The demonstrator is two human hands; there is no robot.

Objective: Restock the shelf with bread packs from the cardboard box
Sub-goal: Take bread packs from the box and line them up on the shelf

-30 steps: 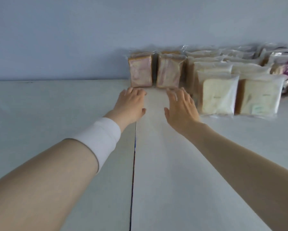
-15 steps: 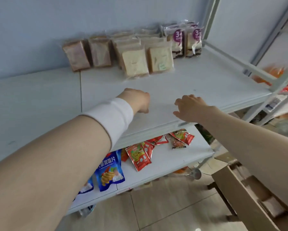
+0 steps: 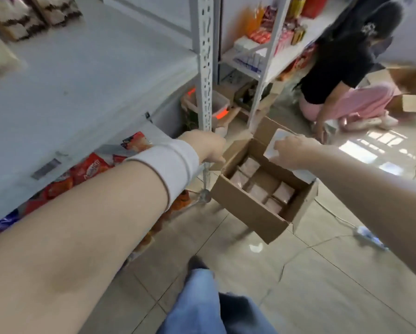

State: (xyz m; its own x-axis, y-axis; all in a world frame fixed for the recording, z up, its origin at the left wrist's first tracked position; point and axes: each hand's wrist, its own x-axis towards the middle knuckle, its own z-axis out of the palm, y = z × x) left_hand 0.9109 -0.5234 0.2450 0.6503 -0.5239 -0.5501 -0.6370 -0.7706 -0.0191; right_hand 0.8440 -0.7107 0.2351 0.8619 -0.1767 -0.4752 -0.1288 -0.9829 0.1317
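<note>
lowered from shelf (image 3: 81,75) to cardboard box (image 3: 248,213): left hand (image 3: 205,145) curled, empty; right hand (image 3: 295,150), cannot tell.

My left wrist wears a wide white wristband (image 3: 168,169) (broad as a cuff); both forearms (image 3: 86,237) are bare. Below, blue jeans (image 3: 197,307) and a dark shoe (image 3: 196,261).

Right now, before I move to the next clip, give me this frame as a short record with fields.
left hand: left of the box, fingers hidden
right hand: over the box's far side, at a white sheet; grip unclear
cardboard box: on floor, flaps open
bread packs: several inside the box
shelf: left of the box
other person: crouching beyond the box
</note>
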